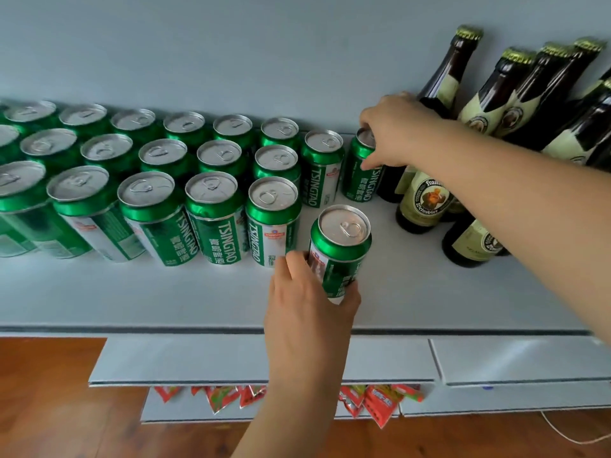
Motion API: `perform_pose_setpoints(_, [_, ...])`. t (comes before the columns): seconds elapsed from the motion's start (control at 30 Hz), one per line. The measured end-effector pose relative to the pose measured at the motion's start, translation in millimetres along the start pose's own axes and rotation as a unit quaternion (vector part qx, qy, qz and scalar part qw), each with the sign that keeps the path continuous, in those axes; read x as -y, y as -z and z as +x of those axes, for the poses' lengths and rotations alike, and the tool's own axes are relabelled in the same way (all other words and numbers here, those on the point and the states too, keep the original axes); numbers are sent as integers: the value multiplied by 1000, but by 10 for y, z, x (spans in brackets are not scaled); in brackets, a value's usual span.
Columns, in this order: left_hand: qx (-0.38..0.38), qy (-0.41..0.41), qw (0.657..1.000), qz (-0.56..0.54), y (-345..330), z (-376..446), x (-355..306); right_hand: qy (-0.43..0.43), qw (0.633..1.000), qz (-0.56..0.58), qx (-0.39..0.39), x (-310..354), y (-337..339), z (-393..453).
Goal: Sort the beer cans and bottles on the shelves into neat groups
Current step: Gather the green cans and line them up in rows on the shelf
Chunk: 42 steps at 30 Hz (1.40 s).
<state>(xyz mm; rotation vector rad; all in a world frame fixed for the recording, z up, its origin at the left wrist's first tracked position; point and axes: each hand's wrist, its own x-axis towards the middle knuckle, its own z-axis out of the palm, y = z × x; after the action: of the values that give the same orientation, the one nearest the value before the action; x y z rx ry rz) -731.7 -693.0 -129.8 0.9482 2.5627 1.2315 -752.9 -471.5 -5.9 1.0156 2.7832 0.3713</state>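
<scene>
Left hand (309,312) grips one can (339,251); right hand (393,133) grips another (360,170).

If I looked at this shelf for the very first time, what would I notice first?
Probably the big crowd of shiny green cans standing in rows across the left of the white shelf. Next, the two hands: the left hand grips one can out front, apart from the rows, while the right hand grips the top of another can at the back. On the right stands a cluster of dark bottles with gold caps.
</scene>
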Motion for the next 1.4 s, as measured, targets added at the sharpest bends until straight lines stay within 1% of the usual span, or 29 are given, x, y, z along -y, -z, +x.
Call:
perform_pose_setpoints(0.1, [6,43,999,-9,92,64,54,-28,999,5,33,27,106,-94])
perform_pose_setpoints(0.17, [17,61,998,-14,131,135,89,-31,999,33,25,52,170,-218])
perform_pose_setpoints(0.27, [39,62,997,11,143,212,161,6,994,103,19,129,193,-418])
perform_pose_setpoints(0.37, [30,46,998,9,126,256,205,29,984,172,24,276,104,-448])
perform_pose_setpoints(0.47, [16,23,1000,10,88,288,228,20,975,223,-17,442,-9,-358])
perform_pose_setpoints(0.57, [4,21,1000,10,41,286,246,-5,963,264,-57,513,-66,-307])
perform_pose_setpoints(0.67, [-19,32,999,2,-11,262,242,-19,953,296,-60,471,-125,-302])
perform_pose_setpoints(0.73, [-30,48,998,13,-26,242,201,-51,928,362,-73,447,-138,-421])
perform_pose_setpoints(0.8, [-28,69,997,23,-35,238,156,-114,880,452,-86,498,-176,-621])
perform_pose_setpoints(0.9, [-12,81,996,24,-22,262,167,-163,819,549,-29,778,-368,-921])
perform_pose_setpoints(0.93, [-2,75,997,22,-16,273,192,-172,806,566,-18,867,-414,-963])
perform_pose_setpoints(1.03, [33,39,999,9,50,298,266,-198,779,595,-21,976,-377,-940])
perform_pose_setpoints(1.1, [68,23,997,16,124,327,290,-202,769,606,-13,969,-306,-964])
perform_pose_setpoints(1.17, [124,13,992,35,226,351,300,-192,784,590,-22,933,-249,-1093])
perform_pose_setpoints(1.23, [175,-6,982,69,353,332,275,-197,792,575,-61,847,-176,-1312])
perform_pose_setpoints(1.3, [191,-35,977,85,503,195,190,-219,782,573,-107,736,-65,-1609])
perform_pose_setpoints(1.4, [197,-71,977,29,680,-234,-86,-248,757,576,-185,534,146,-2158])
